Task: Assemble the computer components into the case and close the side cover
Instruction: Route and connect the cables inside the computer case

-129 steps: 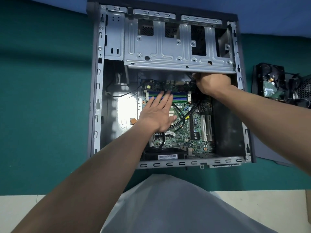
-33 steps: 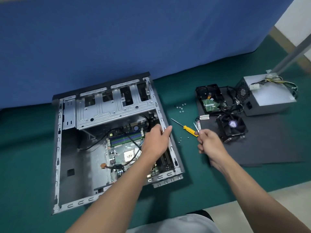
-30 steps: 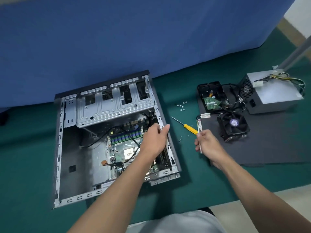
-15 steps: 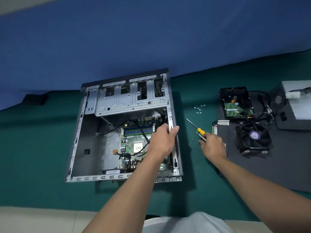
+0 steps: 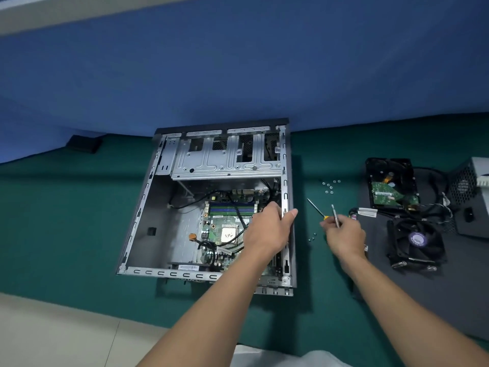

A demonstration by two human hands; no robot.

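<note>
The open grey computer case (image 5: pixel 158 221) lies on its side on the green cloth, with the green motherboard (image 5: pixel 225 226) and black cables inside. My left hand (image 5: pixel 270 229) grips the case's right rim, thumb outside and fingers inside. My right hand (image 5: pixel 344 237) hovers just right of the case and pinches a thin grey metal strip (image 5: pixel 335 214) that points up. A yellow-handled screwdriver (image 5: pixel 315 206) lies on the cloth, its handle partly hidden by that hand.
Several small screws (image 5: pixel 329 185) lie right of the case. A hard drive (image 5: pixel 389 186), a cooler fan (image 5: pixel 415 239) and a power supply (image 5: pixel 473 197) sit on a dark panel (image 5: pixel 423 300) at right. A blue curtain hangs behind. A small black object (image 5: pixel 83 144) lies back left.
My right hand has raised the thin strip, so it now stands up above the fingers near the screwdriver. My left hand stays on the case rim. The view has shifted slightly.
</note>
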